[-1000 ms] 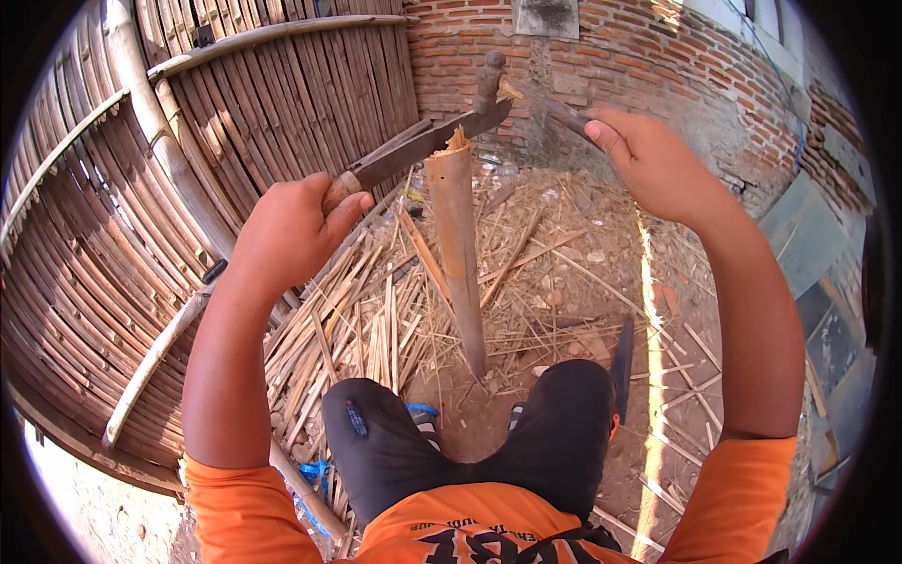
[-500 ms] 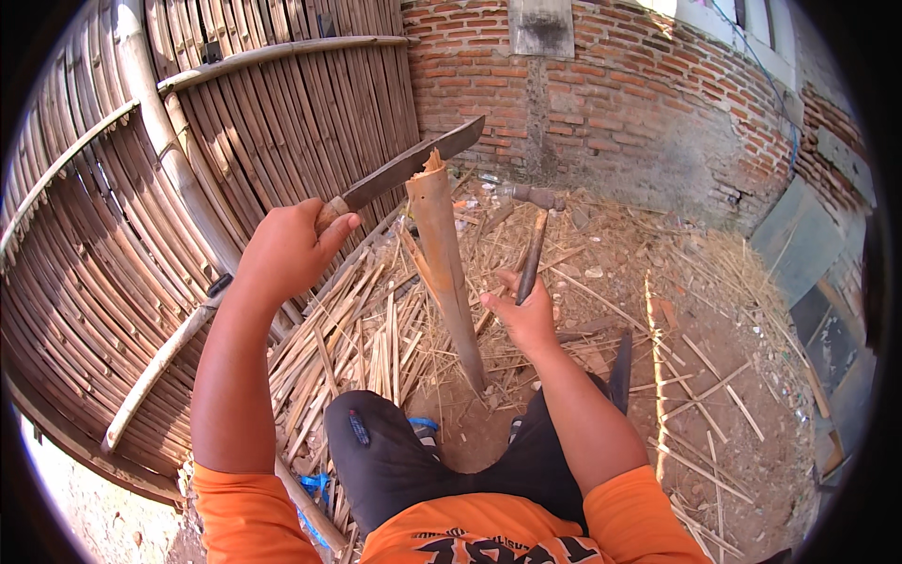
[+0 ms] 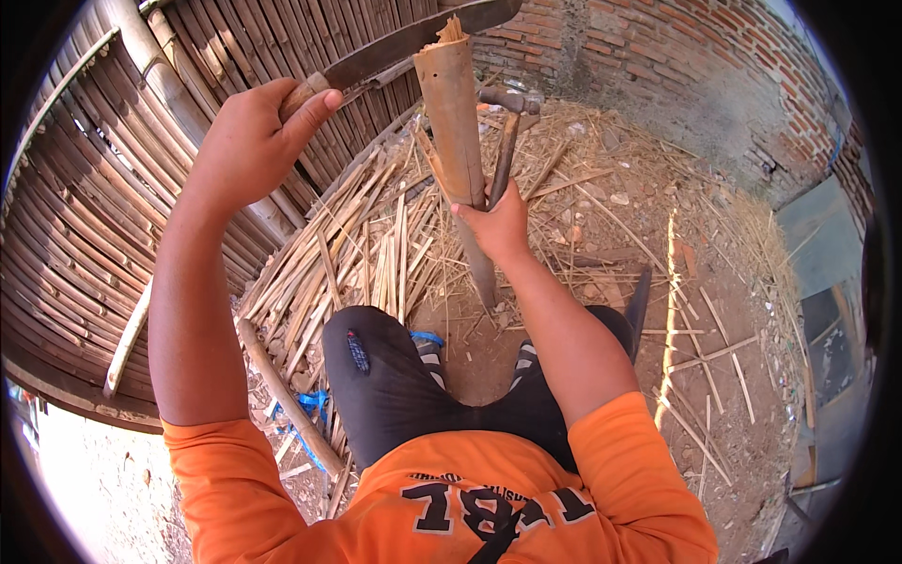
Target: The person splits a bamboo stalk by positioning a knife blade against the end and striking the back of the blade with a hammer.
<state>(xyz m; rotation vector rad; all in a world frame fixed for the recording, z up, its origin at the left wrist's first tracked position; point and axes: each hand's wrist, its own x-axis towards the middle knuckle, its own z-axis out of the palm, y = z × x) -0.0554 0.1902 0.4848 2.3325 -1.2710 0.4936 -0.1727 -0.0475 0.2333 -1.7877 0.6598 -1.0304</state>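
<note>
My left hand (image 3: 246, 141) is closed round the wooden handle of a machete (image 3: 381, 56). Its long dark blade slants up to the right, across the splintered top of a thick bamboo piece (image 3: 449, 113). The bamboo stands nearly upright on the ground in front of my knees, with a split strip leaning off its left side. In my right hand (image 3: 500, 226) is a hammer (image 3: 505, 155), gripped by its dark handle with the metal head up. The right thumb rests against the bamboo's side. Whether the blade touches the bamboo top cannot be made out.
Split bamboo strips (image 3: 376, 244) lie heaped at the left, beside a slatted bamboo wall (image 3: 85, 216). A brick wall (image 3: 648, 56) closes off the back. By my right knee stands a dark pointed blade-like piece (image 3: 641, 305). A pole (image 3: 287, 399) lies at my left.
My right hand has moved left with the hammer and now meets the bamboo. The view has tilted down, so the machete and bamboo sit higher in it; the left grip is unchanged.
</note>
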